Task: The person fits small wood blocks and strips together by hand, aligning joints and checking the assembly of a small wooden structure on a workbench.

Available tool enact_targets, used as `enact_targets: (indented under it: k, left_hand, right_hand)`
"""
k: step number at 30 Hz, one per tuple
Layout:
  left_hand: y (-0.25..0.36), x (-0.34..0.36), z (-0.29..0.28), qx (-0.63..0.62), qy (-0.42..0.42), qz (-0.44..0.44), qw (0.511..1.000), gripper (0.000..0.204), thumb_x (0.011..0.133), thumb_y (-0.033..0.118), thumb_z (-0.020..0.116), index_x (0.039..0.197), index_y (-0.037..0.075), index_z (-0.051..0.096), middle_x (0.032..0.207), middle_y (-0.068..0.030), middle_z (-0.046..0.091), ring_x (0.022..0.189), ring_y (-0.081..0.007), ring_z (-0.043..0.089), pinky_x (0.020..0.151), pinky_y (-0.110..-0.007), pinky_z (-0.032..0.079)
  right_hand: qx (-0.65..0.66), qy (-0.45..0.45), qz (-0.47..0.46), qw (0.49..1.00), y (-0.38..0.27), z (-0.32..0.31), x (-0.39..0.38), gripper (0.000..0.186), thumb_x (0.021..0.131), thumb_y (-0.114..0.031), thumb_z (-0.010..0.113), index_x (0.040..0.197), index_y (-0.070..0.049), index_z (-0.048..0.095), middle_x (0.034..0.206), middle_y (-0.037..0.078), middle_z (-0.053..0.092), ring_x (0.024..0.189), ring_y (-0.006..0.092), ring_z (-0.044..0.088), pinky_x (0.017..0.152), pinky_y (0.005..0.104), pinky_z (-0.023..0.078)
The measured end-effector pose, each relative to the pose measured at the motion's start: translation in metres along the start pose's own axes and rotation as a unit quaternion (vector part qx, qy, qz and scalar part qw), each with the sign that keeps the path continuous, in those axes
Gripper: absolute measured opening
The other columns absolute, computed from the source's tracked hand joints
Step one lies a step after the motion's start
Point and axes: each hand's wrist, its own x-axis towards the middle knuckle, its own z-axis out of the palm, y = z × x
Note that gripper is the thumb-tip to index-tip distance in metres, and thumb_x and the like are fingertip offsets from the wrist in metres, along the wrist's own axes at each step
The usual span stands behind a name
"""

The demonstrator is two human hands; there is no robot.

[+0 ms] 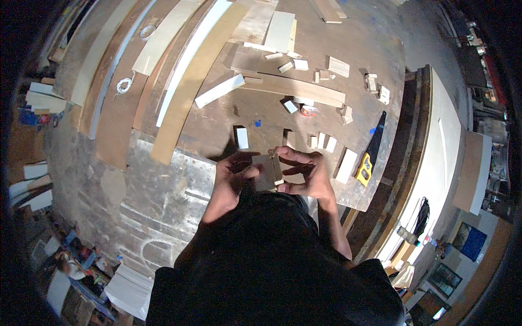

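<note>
Over the near side of the counter [367,49], via head cam. I see the small wooden piece [264,173] between both hands; the left hand [229,179] is clamped on its left part w/ thumb and fingers; the right hand [314,176] pinches its right edge, thumb nearer, index finger farther; the handsaw [366,167] w/ yellow handle lies to the right, just beside a pale wooden block [346,165].
</note>
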Motion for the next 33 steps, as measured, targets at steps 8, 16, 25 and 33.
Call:
enact_targets:
  k: [8,16,25,33]
  left_hand:
    - [0.017,0.02,-0.066,0.056,0.011,-0.133,0.989,0.038,0.094,0.01,0.063,0.131,0.001,0.06,0.11,-0.0093,0.068,0.092,-0.0162,0.068,0.079,-0.034,0.058]
    - [0.039,0.038,-0.077,-0.058,-0.026,-0.096,0.993,0.038,0.097,0.004,0.058,0.135,0.0,0.055,0.114,-0.0109,0.068,0.094,-0.0169,0.069,0.082,-0.033,0.058]
    - [0.059,0.052,-0.061,-0.045,-0.011,-0.072,0.996,0.042,0.098,0.002,0.057,0.14,0.0,0.052,0.12,-0.012,0.067,0.101,-0.0171,0.069,0.086,-0.031,0.059]
    - [0.057,0.073,-0.059,-0.061,-0.025,-0.066,0.996,0.04,0.098,0.002,0.061,0.137,-0.002,0.053,0.12,-0.0133,0.067,0.102,-0.0193,0.07,0.086,-0.033,0.06]
  right_hand:
    - [0.419,0.096,0.079,0.899,0.162,-0.044,0.052,0.042,0.098,-0.027,0.052,0.126,0.003,0.058,0.134,0.021,0.061,0.115,0.0422,0.065,0.092,0.0593,0.057]
    - [0.283,0.075,0.249,0.923,0.262,-0.061,0.13,0.047,0.101,-0.036,0.04,0.134,-0.006,0.056,0.114,0.014,0.071,0.102,0.0277,0.069,0.081,0.049,0.059]
    - [-0.389,0.22,0.1,0.889,0.184,-0.074,0.103,0.048,0.081,-0.02,0.082,0.123,-0.006,0.066,0.104,0.018,0.069,0.082,0.0294,0.072,0.074,0.0403,0.06]
    - [-0.463,0.192,-0.016,0.865,0.236,-0.083,0.069,0.081,0.064,-0.017,0.093,0.134,-0.008,0.054,0.116,0.017,0.056,0.086,0.0284,0.065,0.069,0.0389,0.058]
